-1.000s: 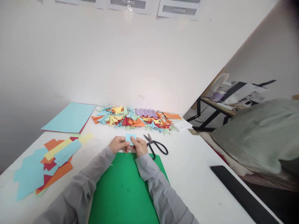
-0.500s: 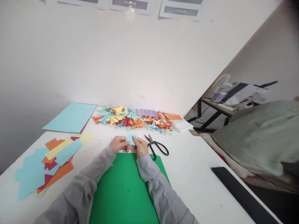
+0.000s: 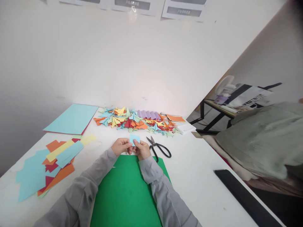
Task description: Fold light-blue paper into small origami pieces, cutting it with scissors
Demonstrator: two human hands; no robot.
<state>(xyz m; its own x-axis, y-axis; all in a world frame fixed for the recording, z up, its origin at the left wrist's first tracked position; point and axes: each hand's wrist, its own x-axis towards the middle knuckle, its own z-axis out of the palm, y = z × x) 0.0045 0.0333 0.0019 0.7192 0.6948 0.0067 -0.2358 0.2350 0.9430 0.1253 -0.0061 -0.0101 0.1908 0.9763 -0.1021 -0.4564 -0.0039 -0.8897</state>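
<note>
A small light-blue paper piece [image 3: 134, 138] stands upright between both hands, just beyond the far edge of a green sheet [image 3: 125, 192]. My left hand [image 3: 121, 147] pinches its lower left side. My right hand [image 3: 142, 149] pinches its lower right side, fingers curled. Both wrists, in grey sleeves, rest at the green sheet's far edge on the white table [image 3: 196, 170].
Black scissors [image 3: 158, 147] lie just right of my right hand. A heap of folded coloured paper shapes [image 3: 137, 121] runs along the wall. A light-blue sheet [image 3: 72, 119] and cut scraps [image 3: 50, 164] lie left. A black bar [image 3: 246, 197] lies right, beside a person in grey-green cloth [image 3: 262, 138].
The light-blue piece has shifted slightly rightward between my fingers and looks a little narrower. My hands have stayed in place.
</note>
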